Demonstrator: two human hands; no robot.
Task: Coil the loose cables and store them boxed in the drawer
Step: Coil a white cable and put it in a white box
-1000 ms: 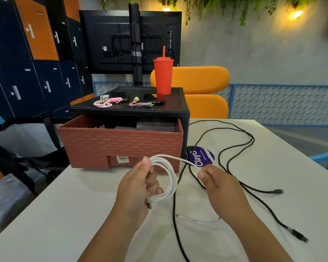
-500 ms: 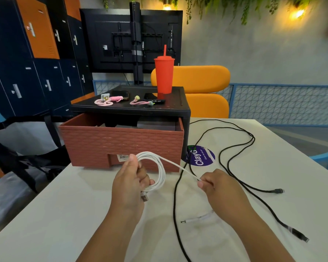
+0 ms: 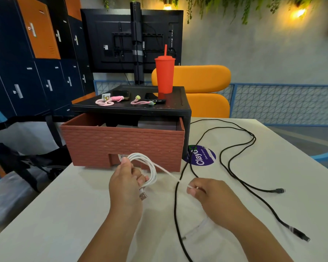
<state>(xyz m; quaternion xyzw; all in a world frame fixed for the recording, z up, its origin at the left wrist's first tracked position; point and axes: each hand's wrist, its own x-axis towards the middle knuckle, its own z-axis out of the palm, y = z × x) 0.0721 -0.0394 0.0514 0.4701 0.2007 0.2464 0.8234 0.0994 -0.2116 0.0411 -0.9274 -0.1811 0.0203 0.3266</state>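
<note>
My left hand [image 3: 126, 183] grips a white cable [image 3: 151, 168] wound into several loops, its USB plug hanging below my fingers. A straight run of that cable stretches right to my right hand [image 3: 209, 193], which pinches it; the loose tail lies on the table under my right wrist. A long black cable [image 3: 228, 163] sprawls uncoiled over the white table [image 3: 64, 214], right of my hands, with plugs at the right. Behind my hands stands the brick-red drawer [image 3: 121, 142], pulled open from a black cabinet [image 3: 159, 110], with dark boxes inside.
On the cabinet top stand a red tumbler with straw [image 3: 164, 74], two pink cable ties [image 3: 110, 100] and dark phones. A purple round sticker [image 3: 202, 156] lies on the table. An orange chair [image 3: 203, 87] and a screen are behind; lockers line the left.
The coil in my left hand has shifted left and up toward the drawer front. My right hand has slid further along the white cable, and the free tail is shorter.
</note>
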